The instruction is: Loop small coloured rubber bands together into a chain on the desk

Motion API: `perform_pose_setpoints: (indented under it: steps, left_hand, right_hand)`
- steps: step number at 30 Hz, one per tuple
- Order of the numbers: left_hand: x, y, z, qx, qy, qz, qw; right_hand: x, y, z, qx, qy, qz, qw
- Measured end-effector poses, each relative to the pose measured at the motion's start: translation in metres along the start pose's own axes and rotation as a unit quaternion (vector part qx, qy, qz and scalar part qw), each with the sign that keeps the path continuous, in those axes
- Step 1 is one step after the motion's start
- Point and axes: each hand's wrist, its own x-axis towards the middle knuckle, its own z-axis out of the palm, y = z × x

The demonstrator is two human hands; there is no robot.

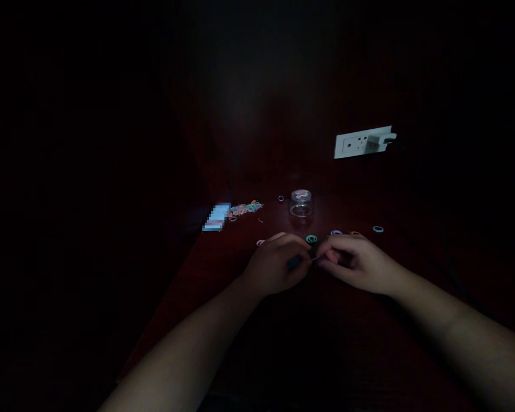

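Observation:
In the dim light, my left hand [277, 266] and my right hand [363, 266] meet over the dark red table. Their fingertips are pinched together around a thin, pale purple hair tie [315, 258], which shows as a short strip between them. Just beyond the fingers lie green hair ties [311, 238] and purple ones [336, 233]. A pinkish hair tie [260, 243] peeks out past my left hand, and an orange one [356, 233] is partly covered by my right. Farther right rests a blue hair tie [378, 229].
A lidded clear jar [301, 205] stands behind the hands, with a single small hair tie [281, 198] to its left. At the back left, a pile of mixed-colour hair ties [246, 208] lies beside a lit phone [217, 217]. A wall socket [360, 143] holds a plug.

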Motion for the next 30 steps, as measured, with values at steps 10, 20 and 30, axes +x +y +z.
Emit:
perform_pose_setpoints:
  steps: [10,20,30]
  left_hand:
    - [0.0016,0.0019,-0.0001,0.004,-0.008,-0.007,1.000]
    - [0.0002,-0.0010,0.0005,0.010,-0.016,-0.017,1.000]
    - [0.0008,-0.0015,0.0000,0.006,-0.016,-0.009,1.000]
  right_hand:
    - [-0.0009,0.0026,0.0004,0.001,-0.009,-0.002,1.000]
    - [-0.0004,0.0012,-0.0017,0.007,-0.017,0.003,1.000]
    - [-0.0003,0.0050,-0.0011,0.003,-0.022,-0.005,1.000]
